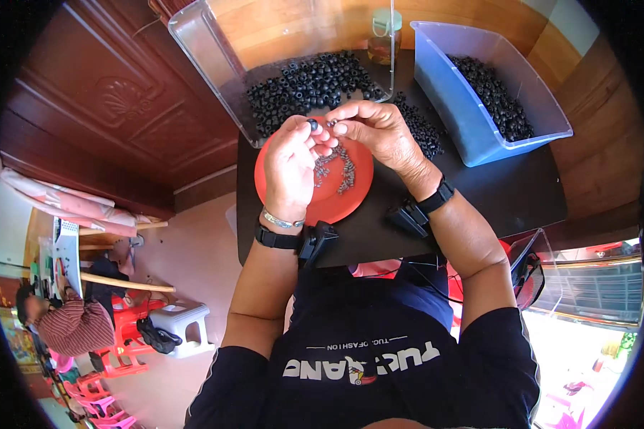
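Between the thumb and fingers of my left hand [288,164] is a small round black part [313,124], its dark face turned up. Close beside it, my right hand [386,136] pinches a tiny piece [331,123], apparently metal, between thumb and index finger. The two pieces are near each other; whether they touch I cannot tell. Both hands are over a round orange-red plate [336,209]. Many small silvery metal pieces [348,171] lie scattered on the plate, partly hidden by my left hand.
Behind the plate, a clear bin [211,68] holds many black parts [304,82]. A bluish bin [444,93] with more stands to the right; loose ones [418,125] lie between. A green-lidded jar [385,36] is behind. Left are a grey stool [182,325] and a person [79,325].
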`<action>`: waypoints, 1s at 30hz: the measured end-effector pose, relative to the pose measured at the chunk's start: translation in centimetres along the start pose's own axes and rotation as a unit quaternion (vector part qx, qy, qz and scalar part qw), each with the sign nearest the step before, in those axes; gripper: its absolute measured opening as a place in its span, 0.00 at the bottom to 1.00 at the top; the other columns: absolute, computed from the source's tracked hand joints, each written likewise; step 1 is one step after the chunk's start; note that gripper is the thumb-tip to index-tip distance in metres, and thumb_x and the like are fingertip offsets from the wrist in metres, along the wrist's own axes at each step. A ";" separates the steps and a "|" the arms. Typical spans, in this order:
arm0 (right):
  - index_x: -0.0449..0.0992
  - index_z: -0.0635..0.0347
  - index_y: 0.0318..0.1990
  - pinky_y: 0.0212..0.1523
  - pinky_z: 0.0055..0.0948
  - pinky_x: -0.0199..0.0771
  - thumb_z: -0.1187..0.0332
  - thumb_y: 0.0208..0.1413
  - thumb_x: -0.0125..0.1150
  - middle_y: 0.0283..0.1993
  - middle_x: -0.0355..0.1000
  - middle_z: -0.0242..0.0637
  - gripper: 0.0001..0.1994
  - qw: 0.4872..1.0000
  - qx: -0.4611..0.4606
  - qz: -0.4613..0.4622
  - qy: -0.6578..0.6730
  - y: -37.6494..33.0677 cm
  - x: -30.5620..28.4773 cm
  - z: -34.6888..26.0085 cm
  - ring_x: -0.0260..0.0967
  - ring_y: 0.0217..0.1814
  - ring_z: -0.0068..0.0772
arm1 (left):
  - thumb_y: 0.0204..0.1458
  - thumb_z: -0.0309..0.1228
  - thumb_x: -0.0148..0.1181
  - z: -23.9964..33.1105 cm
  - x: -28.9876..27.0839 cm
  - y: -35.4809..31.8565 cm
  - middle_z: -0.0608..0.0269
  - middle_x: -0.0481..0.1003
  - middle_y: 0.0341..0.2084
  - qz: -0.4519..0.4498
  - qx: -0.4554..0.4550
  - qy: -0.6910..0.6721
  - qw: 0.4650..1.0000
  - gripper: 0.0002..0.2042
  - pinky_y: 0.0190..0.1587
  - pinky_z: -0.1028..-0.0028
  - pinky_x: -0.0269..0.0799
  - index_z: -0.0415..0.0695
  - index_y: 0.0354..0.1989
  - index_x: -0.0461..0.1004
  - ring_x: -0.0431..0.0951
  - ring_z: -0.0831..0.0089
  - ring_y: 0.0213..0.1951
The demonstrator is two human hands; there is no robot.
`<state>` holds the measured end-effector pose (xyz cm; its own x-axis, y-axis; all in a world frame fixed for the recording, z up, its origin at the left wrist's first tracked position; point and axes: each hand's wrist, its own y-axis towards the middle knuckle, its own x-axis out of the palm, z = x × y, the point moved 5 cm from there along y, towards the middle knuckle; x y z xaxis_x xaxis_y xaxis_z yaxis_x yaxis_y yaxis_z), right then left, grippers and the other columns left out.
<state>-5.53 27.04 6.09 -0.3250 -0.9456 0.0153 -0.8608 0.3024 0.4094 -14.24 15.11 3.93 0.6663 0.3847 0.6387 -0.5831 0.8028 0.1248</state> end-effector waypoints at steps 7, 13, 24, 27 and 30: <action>0.77 0.66 0.43 0.44 0.21 0.74 0.74 0.57 0.59 0.38 0.76 0.33 0.08 0.999 -0.039 0.005 -0.020 0.0 -0.3 -1.0 0.72 0.40 0.20 | 0.59 0.31 0.47 0.2 1.2 0.0 0.63 0.73 0.32 -0.040 0.024 0.038 0.998 0.08 0.40 0.74 0.68 0.40 0.37 0.69 0.74 0.71 0.36; 0.77 0.66 0.43 0.43 0.22 0.74 0.74 0.57 0.58 0.36 0.76 0.34 0.08 0.998 -0.060 0.025 0.003 -0.3 -0.6 -1.5 0.73 0.39 0.21 | 0.60 0.31 0.47 0.8 2.8 -0.8 0.62 0.71 0.35 -0.076 0.076 0.115 0.988 0.09 0.43 0.75 0.67 0.38 0.41 0.68 0.73 0.73 0.38; 0.77 0.66 0.42 0.45 0.24 0.73 0.75 0.57 0.58 0.35 0.75 0.35 0.07 0.997 -0.062 -0.004 0.047 0.0 -0.5 -2.1 0.72 0.39 0.23 | 0.60 0.30 0.48 1.1 3.0 -0.5 0.62 0.72 0.34 -0.092 0.093 0.114 0.985 0.09 0.44 0.76 0.68 0.38 0.43 0.68 0.73 0.74 0.38; 0.77 0.65 0.41 0.45 0.24 0.71 0.75 0.57 0.58 0.36 0.75 0.34 0.07 0.997 -0.045 -0.010 0.060 0.0 -0.4 -2.1 0.72 0.39 0.23 | 0.59 0.29 0.50 1.0 2.8 -0.3 0.62 0.73 0.33 -0.082 0.088 0.106 0.987 0.08 0.43 0.76 0.68 0.38 0.42 0.68 0.73 0.75 0.37; 0.77 0.64 0.41 0.45 0.25 0.72 0.75 0.57 0.58 0.35 0.75 0.35 0.07 0.998 -0.055 -0.006 0.040 -0.2 -0.4 -2.4 0.72 0.39 0.24 | 0.59 0.29 0.51 1.1 2.8 -0.5 0.62 0.73 0.32 -0.071 0.087 0.110 0.988 0.07 0.43 0.76 0.68 0.38 0.40 0.68 0.73 0.75 0.36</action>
<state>-4.32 27.04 8.16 -0.2790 -0.9569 0.0807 -0.8149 0.2804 0.5072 -12.53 15.28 6.47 0.8212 0.3785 0.4272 -0.5342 0.7732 0.3418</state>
